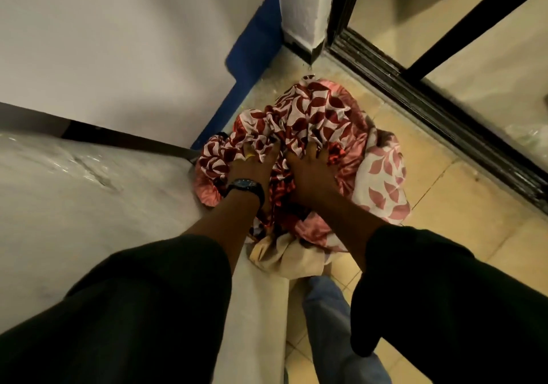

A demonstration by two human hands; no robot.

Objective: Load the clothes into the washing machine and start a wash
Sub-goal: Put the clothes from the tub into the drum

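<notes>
Left hand (252, 170) & right hand (311, 173) sit side by side, fingers curled into the clothes (314, 116), prob. to scoop the heap in 1 go. It lies on the floor (462, 220) by a white appliance (89, 205): crumpled red-white leaf print, pink satin, beige cloth under

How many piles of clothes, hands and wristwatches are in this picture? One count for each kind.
Piles of clothes: 1, the pile of clothes on the floor.
Hands: 2, the left hand and the right hand, both gripping it.
Wristwatches: 1, the wristwatch on the left wrist.
Total: 4
</notes>
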